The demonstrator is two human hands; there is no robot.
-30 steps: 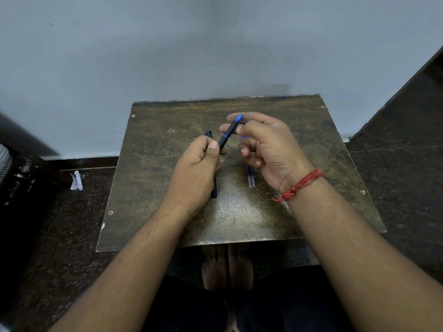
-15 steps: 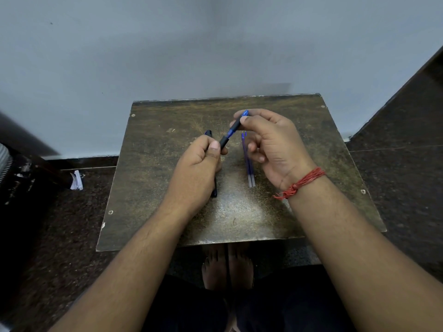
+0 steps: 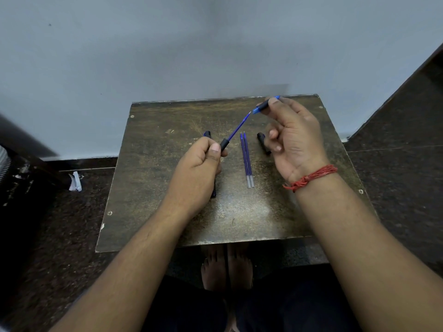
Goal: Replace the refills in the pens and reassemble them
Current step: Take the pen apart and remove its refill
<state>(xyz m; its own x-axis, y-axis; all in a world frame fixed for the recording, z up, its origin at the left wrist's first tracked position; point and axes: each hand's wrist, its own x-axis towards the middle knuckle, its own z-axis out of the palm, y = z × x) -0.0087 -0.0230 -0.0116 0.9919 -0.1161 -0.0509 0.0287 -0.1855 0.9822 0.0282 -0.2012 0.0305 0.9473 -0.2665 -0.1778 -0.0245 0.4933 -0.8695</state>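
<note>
Right hand [image 3: 293, 137] has pulled its pinched tip section [image 3: 262, 107] away, baring the blue refill [image 3: 236, 127] sticking from the barrel [image 3: 224, 144] gripped by left-hand fingers [image 3: 214, 149].

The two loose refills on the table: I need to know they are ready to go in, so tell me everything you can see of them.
The two loose refills are thin tubes, apparently plastic, dark blue along most of their length and clear at the near ends, with fine tips pointing away from the person. They lie flat, side by side and parallel on the worn table, between the left hand and the right hand. Neither hand touches them.
</note>
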